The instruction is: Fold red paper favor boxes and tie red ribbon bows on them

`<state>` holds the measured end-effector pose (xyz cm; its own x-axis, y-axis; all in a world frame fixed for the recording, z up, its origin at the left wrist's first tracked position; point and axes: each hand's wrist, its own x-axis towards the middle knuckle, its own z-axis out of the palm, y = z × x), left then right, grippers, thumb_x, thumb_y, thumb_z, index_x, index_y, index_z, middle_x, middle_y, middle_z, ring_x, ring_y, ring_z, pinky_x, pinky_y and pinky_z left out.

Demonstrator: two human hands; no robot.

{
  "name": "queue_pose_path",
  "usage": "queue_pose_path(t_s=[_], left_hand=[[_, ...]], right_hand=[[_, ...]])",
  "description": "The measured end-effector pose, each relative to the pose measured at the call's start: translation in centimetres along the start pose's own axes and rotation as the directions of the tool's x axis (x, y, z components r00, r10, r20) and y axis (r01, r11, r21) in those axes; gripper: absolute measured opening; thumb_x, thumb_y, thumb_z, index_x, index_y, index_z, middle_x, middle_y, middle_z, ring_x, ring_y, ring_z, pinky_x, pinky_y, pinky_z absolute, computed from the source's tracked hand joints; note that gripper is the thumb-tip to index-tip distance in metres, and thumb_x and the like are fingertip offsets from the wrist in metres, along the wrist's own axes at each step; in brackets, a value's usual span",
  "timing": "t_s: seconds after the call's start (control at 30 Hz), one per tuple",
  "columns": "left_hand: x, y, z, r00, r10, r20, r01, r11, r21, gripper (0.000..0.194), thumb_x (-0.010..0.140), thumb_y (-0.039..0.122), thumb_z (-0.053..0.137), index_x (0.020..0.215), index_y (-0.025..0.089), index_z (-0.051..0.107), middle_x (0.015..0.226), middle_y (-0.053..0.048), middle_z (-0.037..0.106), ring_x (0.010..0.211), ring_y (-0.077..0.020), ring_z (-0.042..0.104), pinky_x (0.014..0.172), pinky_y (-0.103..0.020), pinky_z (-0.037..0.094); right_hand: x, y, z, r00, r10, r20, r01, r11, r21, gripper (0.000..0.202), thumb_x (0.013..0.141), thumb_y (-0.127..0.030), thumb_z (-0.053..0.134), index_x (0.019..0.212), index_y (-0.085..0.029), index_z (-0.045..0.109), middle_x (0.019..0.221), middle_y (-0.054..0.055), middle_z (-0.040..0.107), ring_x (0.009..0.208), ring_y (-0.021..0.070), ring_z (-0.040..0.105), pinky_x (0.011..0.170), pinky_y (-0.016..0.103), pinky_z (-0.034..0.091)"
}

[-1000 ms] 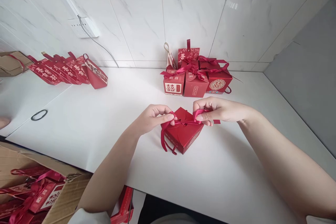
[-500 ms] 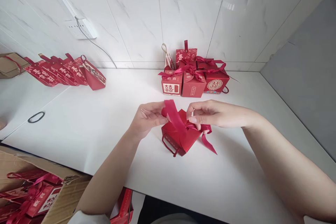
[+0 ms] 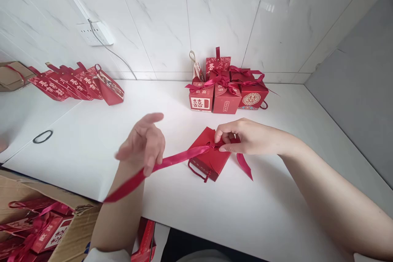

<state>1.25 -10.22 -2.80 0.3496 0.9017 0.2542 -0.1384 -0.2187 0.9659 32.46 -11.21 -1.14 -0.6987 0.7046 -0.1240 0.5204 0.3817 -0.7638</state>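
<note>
R hand [image 3: 247, 137] pinching ribbon [image 3: 182, 156] atop red box [image 3: 216, 163]

Red box sits cornerwise on white table [image 3: 260, 217], a bit off view ctr twd 5 o'clock. Taking box as clock ctr: R hand at 2, thumb & fingers closed on ribbon nr the knot. One ribbon tail hangs at 4; the other runs out twd 8–9, passing L hand [image 3: 143, 141] at its fingertips. L hand is at 9–10, apart from box, blurred, thumb stretched out; can't tell if its fingers grip the ribbon. Grp of red boxes [image 3: 226, 101] at 12, row of red packs [image 3: 75, 84] at 10, black ring [image 3: 51, 133] at 9, filled carton [image 3: 81, 229] at 8–9.
</note>
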Motion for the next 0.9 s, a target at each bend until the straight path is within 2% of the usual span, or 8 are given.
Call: queue_pose_path(t_s=[0.07, 0.13, 0.23, 0.3, 0.4, 0.5, 0.7, 0.9], left_hand=[[0.3, 0.8, -0.1, 0.995, 0.078, -0.067, -0.080, 0.996, -0.030, 0.062, 0.069, 0.077, 0.056, 0.107, 0.028, 0.063, 0.046, 0.006, 0.049, 0.031, -0.0087, 0.043, 0.039, -0.025, 0.046], [0.8, 1.6, 0.2, 0.992, 0.092, -0.089, -0.091, 0.996, 0.016, 0.044, 0.079, 0.064, 0.055, 0.094, 0.023, 0.065, 0.059, 0.002, 0.056, 0.044, -0.0103, 0.053, 0.049, -0.026, 0.052], [1.2, 1.9, 1.3, 0.996, -0.082, 0.033, 0.067, 0.944, 0.323, 0.021, 0.083, 0.038, 0.061, 0.085, 0.018, 0.064, 0.077, -0.003, 0.062, 0.067, -0.0137, 0.061, 0.062, -0.027, 0.056], [1.2, 1.5, 2.2, 0.980, -0.133, 0.145, 0.035, 0.843, 0.536, 0.013, 0.083, 0.028, 0.063, 0.091, 0.019, 0.067, 0.092, -0.006, 0.064, 0.084, -0.0167, 0.063, 0.073, -0.029, 0.055], [1.1, 0.8, 3.5, 0.941, -0.035, 0.338, -0.199, 0.751, 0.630, 0.024, 0.084, 0.019, 0.058, 0.105, 0.024, 0.070, 0.110, -0.008, 0.063, 0.105, -0.0202, 0.058, 0.093, -0.035, 0.051], [1.0, 0.1, 4.5, 0.892, -0.042, 0.450, -0.289, 0.712, 0.640, 0.037, 0.087, 0.012, 0.048, 0.112, 0.028, 0.070, 0.120, -0.007, 0.062, 0.111, -0.0207, 0.056, 0.096, -0.036, 0.048], [0.8, -0.7, 5.5, 0.854, 0.028, 0.520, -0.405, 0.661, 0.631, 0.051, 0.081, 0.001, 0.042, 0.112, 0.030, 0.072, 0.119, -0.005, 0.064, 0.109, -0.0204, 0.055, 0.093, -0.035, 0.047], [0.8, -0.8, 5.9, 0.863, 0.061, 0.501, -0.406, 0.674, 0.617, 0.036, 0.084, 0.010, 0.050, 0.104, 0.027, 0.075, 0.114, -0.008, 0.065, 0.103, -0.0206, 0.057, 0.087, -0.035, 0.050]], right_hand=[[0.0, 0.0, 0.0, 1.000, 0.009, 0.001, -0.009, 1.000, 0.002, 0.014, 0.087, -0.036, 0.058, 0.093, -0.025, 0.063, 0.078, -0.001, 0.065, 0.056, 0.0109, 0.048, 0.051, 0.024, 0.036], [0.0, 0.0, 0.0, 1.000, 0.005, 0.000, -0.005, 1.000, 0.000, 0.014, 0.087, -0.036, 0.058, 0.093, -0.024, 0.064, 0.081, -0.001, 0.066, 0.058, 0.0115, 0.050, 0.052, 0.025, 0.037], [0.0, 0.1, 0.0, 1.000, -0.022, 0.003, 0.022, 1.000, -0.006, 0.015, 0.088, -0.034, 0.057, 0.095, -0.024, 0.066, 0.090, 0.002, 0.068, 0.067, 0.0137, 0.056, 0.058, 0.027, 0.041], [0.0, 0.2, -0.1, 0.999, -0.036, 0.005, 0.036, 0.999, -0.003, 0.016, 0.088, -0.033, 0.056, 0.097, -0.025, 0.067, 0.094, 0.002, 0.069, 0.071, 0.0148, 0.058, 0.062, 0.027, 0.042], [-0.1, 0.2, -0.1, 0.999, -0.035, 0.003, 0.035, 0.999, 0.012, 0.016, 0.089, -0.030, 0.054, 0.098, -0.025, 0.066, 0.092, 0.002, 0.069, 0.071, 0.0148, 0.058, 0.062, 0.028, 0.043], [-0.2, 0.1, -0.1, 1.000, -0.025, -0.011, 0.026, 0.999, 0.022, 0.016, 0.089, -0.029, 0.052, 0.097, -0.025, 0.065, 0.087, 0.001, 0.068, 0.066, 0.0140, 0.055, 0.059, 0.027, 0.041], [-0.1, -0.1, -0.1, 0.994, -0.042, -0.098, 0.050, 0.995, 0.081, 0.013, 0.089, -0.032, 0.056, 0.094, -0.023, 0.064, 0.078, 0.000, 0.064, 0.061, 0.0121, 0.050, 0.057, 0.026, 0.039], [0.3, 0.4, -0.7, 0.959, 0.006, -0.284, 0.145, 0.850, 0.506, 0.022, 0.081, -0.039, 0.071, 0.084, -0.020, 0.062, 0.073, 0.000, 0.059, 0.064, 0.0119, 0.054, 0.063, 0.028, 0.047]])
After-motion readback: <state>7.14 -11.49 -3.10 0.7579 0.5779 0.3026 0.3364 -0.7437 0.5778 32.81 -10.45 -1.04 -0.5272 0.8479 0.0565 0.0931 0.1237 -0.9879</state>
